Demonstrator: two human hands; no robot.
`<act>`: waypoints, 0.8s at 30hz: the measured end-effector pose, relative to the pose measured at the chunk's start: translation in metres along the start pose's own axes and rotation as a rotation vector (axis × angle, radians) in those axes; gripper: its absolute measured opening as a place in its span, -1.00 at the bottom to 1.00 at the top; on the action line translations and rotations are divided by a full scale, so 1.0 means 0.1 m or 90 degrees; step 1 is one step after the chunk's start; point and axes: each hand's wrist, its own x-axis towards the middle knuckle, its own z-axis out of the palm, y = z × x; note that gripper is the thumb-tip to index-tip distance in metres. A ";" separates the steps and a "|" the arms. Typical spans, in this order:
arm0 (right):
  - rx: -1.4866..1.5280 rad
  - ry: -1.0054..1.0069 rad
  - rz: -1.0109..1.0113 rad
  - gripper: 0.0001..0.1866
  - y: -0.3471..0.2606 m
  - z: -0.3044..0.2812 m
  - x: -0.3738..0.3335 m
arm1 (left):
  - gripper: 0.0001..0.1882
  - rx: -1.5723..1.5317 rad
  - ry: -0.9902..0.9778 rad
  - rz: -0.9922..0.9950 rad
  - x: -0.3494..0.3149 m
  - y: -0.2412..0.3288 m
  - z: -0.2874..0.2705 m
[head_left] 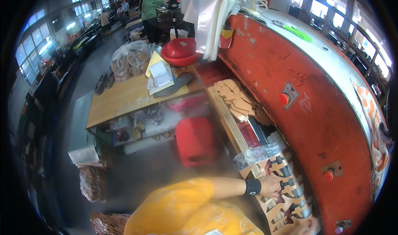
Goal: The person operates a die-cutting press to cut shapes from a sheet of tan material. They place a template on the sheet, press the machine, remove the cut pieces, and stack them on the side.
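Note:
A tan sheet (271, 216) full of shoe-part-shaped cut-outs lies along the machine's bed at the lower right. Over its left edge is my left hand (270, 186), with a black band (253, 187) on the wrist. Its fingers are curled together against the sheet, and what they grip, if anything, is hidden. My right hand (306, 226) is at the sheet's near end by the lower edge of the picture, smeared by motion, so its fingers do not read. Beyond the sheet, crumpled clear plastic film (259, 155) touches its far end. A pile of tan cut pieces (234, 96) lies farther along the bed.
A red machine body (265, 69) with red push buttons (284, 99) rises along the right. To the left stand a red stool (195, 141) and a wooden table (120, 100) bearing bagged pieces (132, 60), papers (161, 77) and red baskets (180, 51). A person (151, 13) stands far back.

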 end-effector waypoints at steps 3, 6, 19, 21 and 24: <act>-0.066 -0.298 -0.128 -0.63 -0.09 0.31 -0.22 | -0.72 0.059 -0.039 -0.042 0.03 -0.01 0.08; -0.139 -0.282 -0.137 -0.67 -0.16 0.39 -0.29 | -0.71 0.026 -0.011 -0.046 0.01 0.00 0.09; -0.194 -0.351 -0.070 -0.63 -0.34 0.40 -0.39 | -0.70 0.098 -0.011 -0.055 -0.16 0.09 0.03; -0.177 -0.492 -0.006 -0.65 -0.31 0.34 -0.34 | -0.71 0.078 -0.018 -0.053 -0.28 0.10 0.02; 0.019 -0.513 0.091 -0.70 -0.32 0.26 -0.16 | -0.72 0.143 -0.112 -0.057 -0.49 0.21 -0.07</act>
